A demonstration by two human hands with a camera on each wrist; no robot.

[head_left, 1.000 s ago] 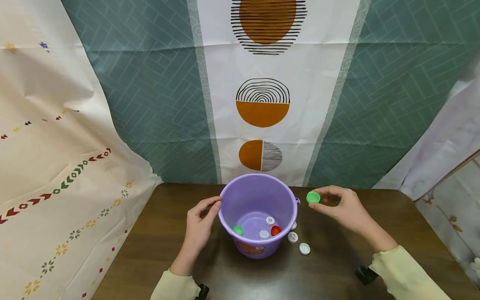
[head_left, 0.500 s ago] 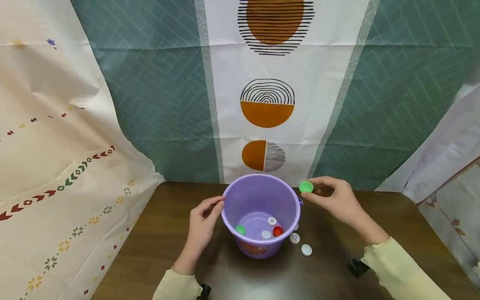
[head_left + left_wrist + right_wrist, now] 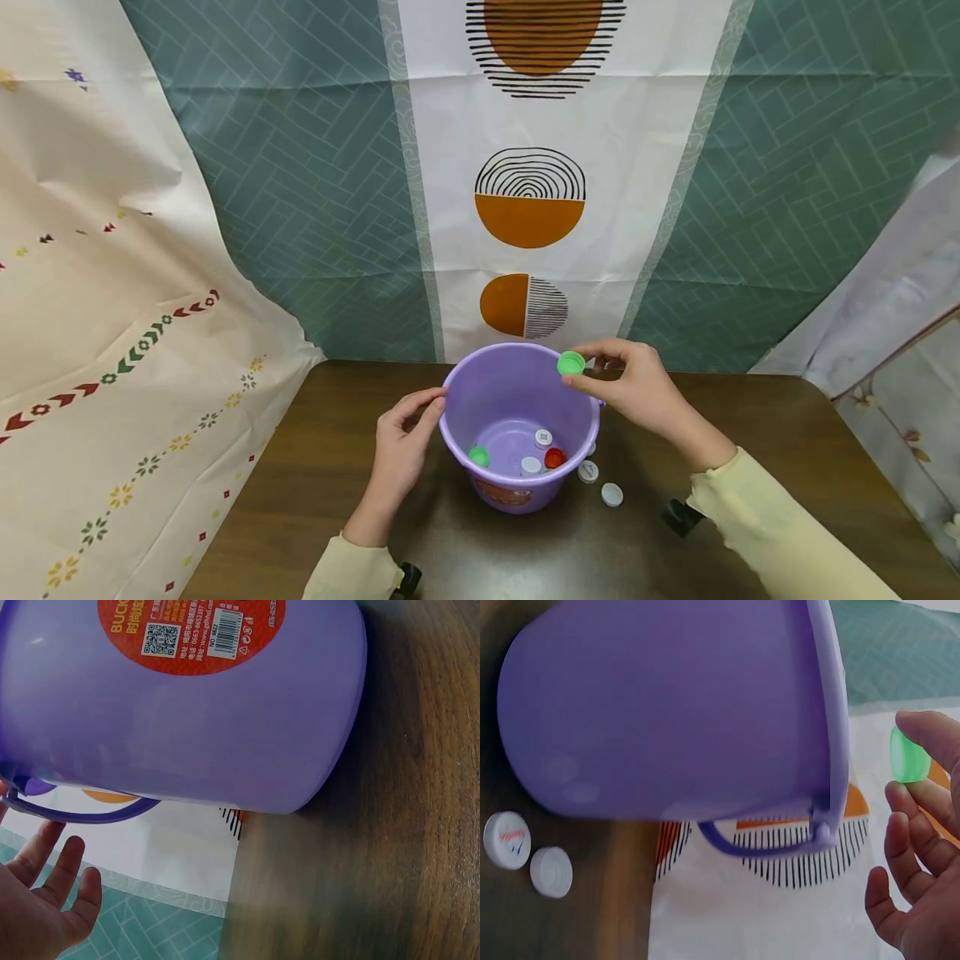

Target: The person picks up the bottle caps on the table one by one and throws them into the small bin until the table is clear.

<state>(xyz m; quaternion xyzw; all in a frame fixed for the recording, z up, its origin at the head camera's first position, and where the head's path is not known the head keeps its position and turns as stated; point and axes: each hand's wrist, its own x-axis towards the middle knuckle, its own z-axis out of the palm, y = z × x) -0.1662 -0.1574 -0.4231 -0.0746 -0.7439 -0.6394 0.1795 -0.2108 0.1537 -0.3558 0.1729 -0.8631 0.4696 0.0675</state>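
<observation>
A purple bucket (image 3: 495,400) stands upright on the dark wooden table. My left hand (image 3: 401,446) pinches its left rim between thumb and index finger; in the left wrist view the other fingers of the left hand (image 3: 52,900) spread beside the handle (image 3: 90,817). My right hand (image 3: 637,387) holds a green bottle cap (image 3: 571,363) between thumb and fingertips, over the bucket's far right rim. In the right wrist view that green cap (image 3: 909,755) is level with the rim and apart from it. Inside the bucket lie a green cap (image 3: 478,456), a red cap (image 3: 555,458) and white caps (image 3: 543,438).
White bottle caps (image 3: 612,495) lie on the table (image 3: 337,417) just right of the bucket; the right wrist view shows a printed cap (image 3: 508,840) beside a plain one (image 3: 551,872). A patterned cloth (image 3: 315,208) hangs behind the table, with a cream cloth (image 3: 112,333) at left.
My right hand has moved left with the green cap, from beside the bucket to over its rim. The left hand stays at the left rim.
</observation>
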